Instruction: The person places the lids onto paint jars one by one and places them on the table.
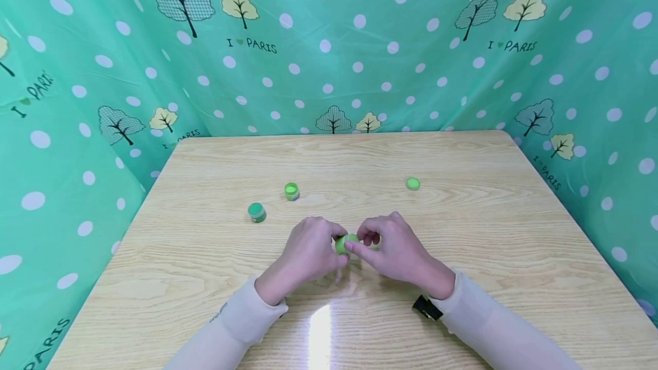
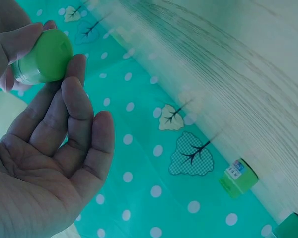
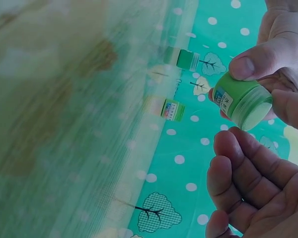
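A small light-green paint jar [image 1: 343,244] with a printed label is held tilted between the two hands, above the table. My left hand [image 1: 311,249] grips its green body between thumb and fingers. From the other side, my right hand [image 1: 394,251] pinches the jar's clear-rimmed end with its thumb and fingertips. In the right wrist view the label on the jar [image 3: 236,99] shows, and the right hand's other fingers curve loosely below. The left wrist view shows the jar's green base [image 2: 54,54] by the left fingertips.
Farther back on the wooden table [image 1: 462,216] stands an uncovered light-green jar [image 1: 291,192]. A dark-green jar [image 1: 257,212] is left of it. To the right lies a round light-green lid [image 1: 413,184]. A dotted teal curtain [image 1: 329,73] hangs behind and along both sides.
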Demonstrator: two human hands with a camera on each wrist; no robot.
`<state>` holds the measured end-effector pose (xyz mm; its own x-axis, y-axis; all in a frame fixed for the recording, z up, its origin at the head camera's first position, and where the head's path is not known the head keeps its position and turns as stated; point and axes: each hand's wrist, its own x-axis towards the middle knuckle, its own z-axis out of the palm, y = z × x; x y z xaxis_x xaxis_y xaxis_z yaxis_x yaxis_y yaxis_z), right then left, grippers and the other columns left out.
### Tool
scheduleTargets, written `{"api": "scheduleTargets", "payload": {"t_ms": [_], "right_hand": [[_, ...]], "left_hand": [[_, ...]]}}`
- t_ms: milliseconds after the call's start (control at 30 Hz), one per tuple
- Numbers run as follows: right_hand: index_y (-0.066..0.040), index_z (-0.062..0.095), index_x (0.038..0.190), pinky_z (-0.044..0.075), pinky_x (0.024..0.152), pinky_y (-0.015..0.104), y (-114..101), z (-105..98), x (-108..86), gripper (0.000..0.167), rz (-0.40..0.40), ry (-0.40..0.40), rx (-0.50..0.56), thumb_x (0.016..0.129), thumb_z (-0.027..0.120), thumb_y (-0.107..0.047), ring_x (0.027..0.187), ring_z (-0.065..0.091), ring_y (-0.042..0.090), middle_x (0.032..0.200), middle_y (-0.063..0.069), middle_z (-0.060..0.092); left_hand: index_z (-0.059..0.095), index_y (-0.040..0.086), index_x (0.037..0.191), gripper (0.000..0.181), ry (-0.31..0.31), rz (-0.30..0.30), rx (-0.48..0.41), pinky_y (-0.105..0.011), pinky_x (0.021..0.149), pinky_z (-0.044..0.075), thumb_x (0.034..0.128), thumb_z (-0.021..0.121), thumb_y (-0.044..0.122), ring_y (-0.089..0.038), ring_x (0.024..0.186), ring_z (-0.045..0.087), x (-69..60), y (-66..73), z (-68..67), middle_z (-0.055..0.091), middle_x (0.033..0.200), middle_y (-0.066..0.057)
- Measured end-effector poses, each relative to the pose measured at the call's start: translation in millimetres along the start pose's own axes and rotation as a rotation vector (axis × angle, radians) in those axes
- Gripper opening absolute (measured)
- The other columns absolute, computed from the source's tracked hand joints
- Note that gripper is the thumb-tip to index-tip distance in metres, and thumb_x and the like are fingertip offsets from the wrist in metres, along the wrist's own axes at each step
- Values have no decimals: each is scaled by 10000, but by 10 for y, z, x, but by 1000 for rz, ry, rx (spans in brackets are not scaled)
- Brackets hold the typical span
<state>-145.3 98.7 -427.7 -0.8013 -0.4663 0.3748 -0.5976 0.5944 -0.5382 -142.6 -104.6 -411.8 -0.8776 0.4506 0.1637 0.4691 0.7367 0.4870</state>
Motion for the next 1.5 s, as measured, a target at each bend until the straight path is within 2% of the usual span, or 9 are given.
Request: {"api": "scheduleTargets", "payload": {"t_ms": [400,600,767,900,1000,1233,1500], "right_hand": [[-225,706,762,377,727,329,-3,-6,-5,233,23,-8,3,895,787,-398,666,547,85,696,-190,584],[-182,742,884,381,727,327,6,-18,-22,257,22,1,11,863,810,-429,733,550,130,773,-137,629],[-131,729,1049,374,774,342,34,-22,-35,345,-59,1,45,809,867,-336,815,582,137,936,-96,693],[-123,713,1091,382,807,364,43,-31,-43,359,-121,-12,86,782,871,-216,848,611,162,1034,-99,709],[-138,708,1093,378,814,373,48,-35,-50,358,-146,-23,106,768,857,-146,851,621,177,1046,-104,713],[-157,715,1069,374,809,364,53,-34,-46,342,-154,-30,114,755,833,-87,831,633,176,1022,-128,719],[-155,724,1039,374,810,352,39,-40,-35,302,-127,-34,101,770,858,-128,809,629,172,984,-132,716]], "left_hand": [[822,128,934,241,4,3,4,-230,566,470,705,885,168,-70,630,554,-10,-1,-3,749,800,42],[826,143,946,248,6,-8,-3,-227,585,475,705,877,162,-60,641,566,-21,12,-2,754,810,54],[822,159,928,228,0,-7,-20,-226,582,468,713,895,173,-50,637,557,-30,29,2,737,785,83],[816,158,900,212,14,15,-16,-223,568,458,708,901,185,-46,624,542,-37,29,17,725,760,92],[813,159,871,178,29,31,-18,-219,547,450,709,886,167,-42,600,524,-38,27,33,704,724,105],[809,179,849,150,38,42,-30,-218,528,441,720,855,118,-36,570,499,-28,28,31,666,674,128],[819,168,894,186,26,34,-30,-219,536,447,720,860,118,-40,581,510,-24,32,20,684,699,118]]}}
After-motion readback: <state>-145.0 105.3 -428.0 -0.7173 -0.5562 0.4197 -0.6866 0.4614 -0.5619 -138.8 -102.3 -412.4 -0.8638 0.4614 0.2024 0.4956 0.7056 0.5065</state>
